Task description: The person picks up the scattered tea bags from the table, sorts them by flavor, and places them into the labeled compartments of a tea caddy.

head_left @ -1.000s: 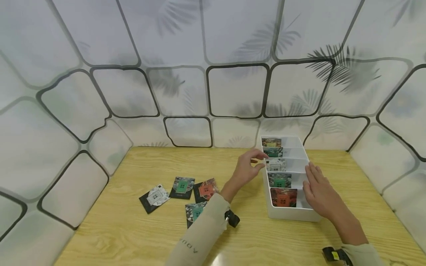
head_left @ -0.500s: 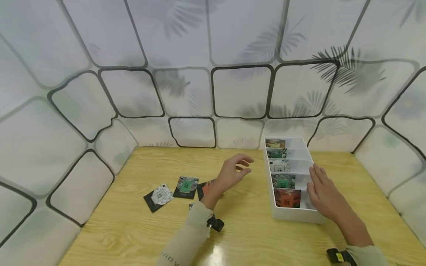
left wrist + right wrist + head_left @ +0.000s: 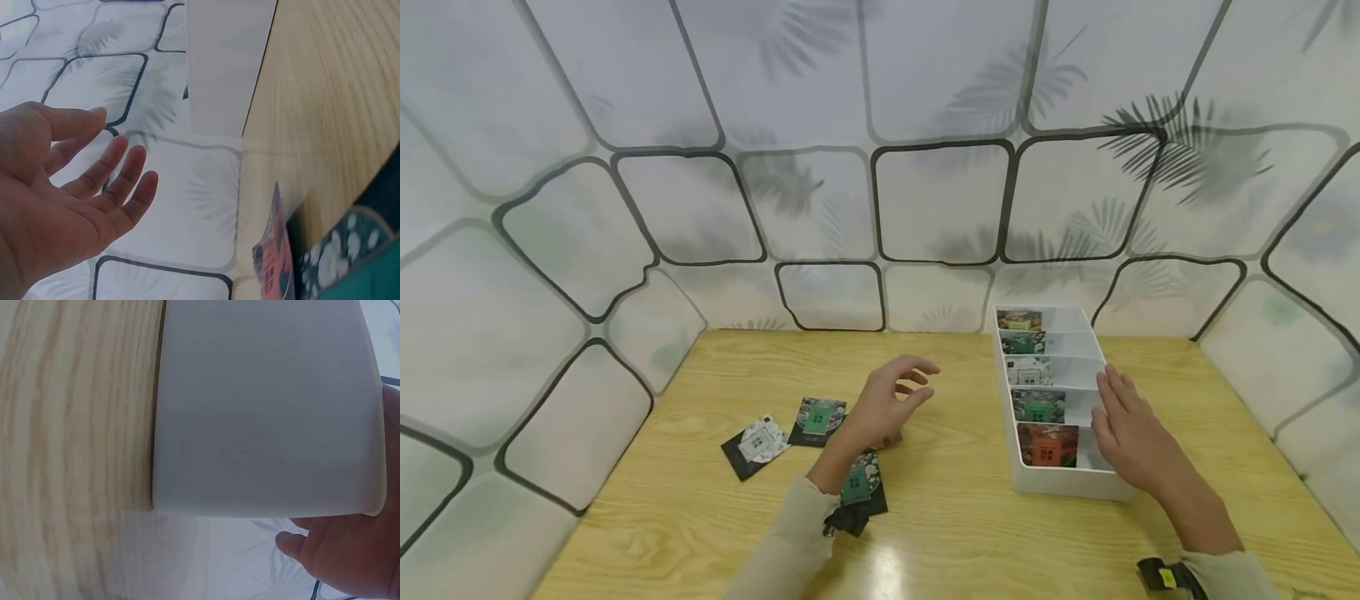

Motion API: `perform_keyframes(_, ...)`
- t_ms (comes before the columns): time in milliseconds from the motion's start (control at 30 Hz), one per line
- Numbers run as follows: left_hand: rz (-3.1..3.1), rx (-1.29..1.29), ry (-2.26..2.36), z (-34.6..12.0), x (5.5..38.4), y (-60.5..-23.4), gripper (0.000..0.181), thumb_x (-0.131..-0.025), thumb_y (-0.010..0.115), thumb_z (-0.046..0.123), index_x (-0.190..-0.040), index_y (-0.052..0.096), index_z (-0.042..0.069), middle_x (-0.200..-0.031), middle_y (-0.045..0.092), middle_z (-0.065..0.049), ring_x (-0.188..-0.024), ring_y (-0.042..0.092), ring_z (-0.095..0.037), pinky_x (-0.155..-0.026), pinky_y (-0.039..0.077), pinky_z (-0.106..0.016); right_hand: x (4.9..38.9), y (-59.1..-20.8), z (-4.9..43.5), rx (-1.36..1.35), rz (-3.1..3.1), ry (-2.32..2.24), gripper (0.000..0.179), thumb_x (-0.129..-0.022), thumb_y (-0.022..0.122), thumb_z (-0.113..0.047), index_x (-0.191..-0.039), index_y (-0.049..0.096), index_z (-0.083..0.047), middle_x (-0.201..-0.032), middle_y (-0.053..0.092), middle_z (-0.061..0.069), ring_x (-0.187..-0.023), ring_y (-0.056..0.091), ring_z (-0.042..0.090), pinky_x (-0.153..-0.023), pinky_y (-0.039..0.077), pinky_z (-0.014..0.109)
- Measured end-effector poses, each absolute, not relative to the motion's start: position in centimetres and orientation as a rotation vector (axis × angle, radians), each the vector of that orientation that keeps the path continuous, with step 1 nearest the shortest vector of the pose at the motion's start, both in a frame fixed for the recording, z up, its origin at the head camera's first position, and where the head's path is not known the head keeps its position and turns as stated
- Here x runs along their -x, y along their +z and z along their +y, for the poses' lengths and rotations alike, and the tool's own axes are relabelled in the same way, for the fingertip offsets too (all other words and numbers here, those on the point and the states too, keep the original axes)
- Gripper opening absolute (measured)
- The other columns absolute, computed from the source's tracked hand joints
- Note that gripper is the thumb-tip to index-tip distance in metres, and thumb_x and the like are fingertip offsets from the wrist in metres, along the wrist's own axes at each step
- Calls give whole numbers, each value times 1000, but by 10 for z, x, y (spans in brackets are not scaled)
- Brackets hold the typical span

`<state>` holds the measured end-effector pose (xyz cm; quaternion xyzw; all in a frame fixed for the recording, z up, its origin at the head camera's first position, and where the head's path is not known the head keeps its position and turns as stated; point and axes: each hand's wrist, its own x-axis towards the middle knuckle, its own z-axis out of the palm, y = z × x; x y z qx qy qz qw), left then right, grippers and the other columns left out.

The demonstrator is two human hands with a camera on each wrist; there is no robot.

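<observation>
My left hand point(image 3: 887, 404) is over the table with its fingers loosely bent and nothing between them. Below and beside it lie flat printed sachets: a green-and-black one point(image 3: 817, 419), a white-and-black one point(image 3: 760, 442) and another green one point(image 3: 859, 485). A red sachet point(image 3: 275, 265) shows in the left wrist view; in the head view the left hand mostly hides it. My right hand point(image 3: 1138, 437) rests with straight fingers against the right rim of a white divided box point(image 3: 1067, 483). Each compartment holds a sachet at its left side, such as the red one point(image 3: 1048, 446) in front.
The wooden table point(image 3: 955, 533) meets a patterned fabric wall point(image 3: 940, 208) at the back and sides. The box stands right of centre, its far end near the back wall. Dark wrist cameras are strapped at both sleeves.
My left hand has drawn away from the box's left side and moved left over the loose sachets, carrying nothing. The right hand has stayed on the box's rim.
</observation>
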<state>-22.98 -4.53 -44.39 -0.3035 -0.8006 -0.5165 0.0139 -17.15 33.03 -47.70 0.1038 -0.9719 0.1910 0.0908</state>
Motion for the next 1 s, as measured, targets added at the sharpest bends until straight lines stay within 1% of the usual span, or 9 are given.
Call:
perform_keyframes(133, -2506, 934, -1583, -59, 226, -440, 28, -101, 65, 7, -129, 67, 10, -132, 63, -6, -117, 63, -35, -92, 54, -50, 171, -475, 331, -308, -2881, 578, 58, -111, 32, -21, -155, 23, 16, -164, 15, 33, -150, 12, 53, -111, 21, 73)
perform_keyframes(267, -2547, 968, -1516, -76, 225, -442, 30, -100, 66, 6, -129, 66, 11, -130, 63, -8, -117, 63, -35, -92, 54, -53, 170, -476, 331, -311, -2889, 605, 59, -111, 32, -21, -156, 21, 15, -164, 13, 33, -151, 9, 51, -111, 20, 73)
perform_keyframes(467, -2630, 1038, -1401, -101, 231, -446, 35, -99, 67, 5, -134, 63, 4, -132, 61, -15, -119, 60, -43, -93, 49, -63, 172, -479, 333, -325, -2895, 606, 59, -111, 31, -22, -156, 19, 14, -165, 11, 32, -152, 8, 51, -112, 19, 72)
perform_keyframes(567, -2709, 1020, -1317, -111, 233, -445, 38, -97, 69, 2, -134, 62, 4, -135, 60, -16, -120, 57, -45, -94, 48, -65, 175, -479, 333, -339, -2878, 581, 60, -111, 31, -23, -156, 20, 14, -165, 12, 31, -152, 8, 50, -112, 20, 72)
perform_keyframes(667, -2816, 996, -1215, -119, 234, -448, 40, -95, 70, -2, -134, 62, 4, -137, 58, -17, -123, 55, -46, -95, 48, -62, 177, -478, 333, -341, -2883, 572, 60, -112, 30, -24, -157, 19, 13, -166, 11, 30, -152, 7, 49, -113, 19, 72)
perform_keyframes(767, -2922, 974, -1121, -125, 235, -452, 42, -94, 72, -2, -134, 62, 2, -138, 57, -19, -125, 54, -46, -96, 49, -58, 175, -477, 333, -341, -2889, 570, 59, -111, 32, -23, -157, 20, 14, -166, 12, 31, -152, 9, 50, -112, 20, 72)
perform_keyframes(800, -2952, 961, -1110, -126, 235, -454, 42, -93, 73, -2, -134, 62, 2, -137, 56, -19, -123, 54, -45, -95, 49, -57, 175, -478, 333, -341, -2891, 577, 59, -111, 32, -22, -156, 20, 14, -166, 12, 31, -152, 8, 50, -112, 19, 72)
perform_keyframes(1000, -3045, 957, -1065, -130, 242, -461, 47, -88, 81, 5, -133, 65, 5, -136, 53, -22, -123, 51, -43, -97, 45, -59, 173, -478, 334, -328, -2878, 583, 59, -111, 31, -23, -156, 20, 15, -165, 12, 31, -152, 8, 50, -113, 17, 72)
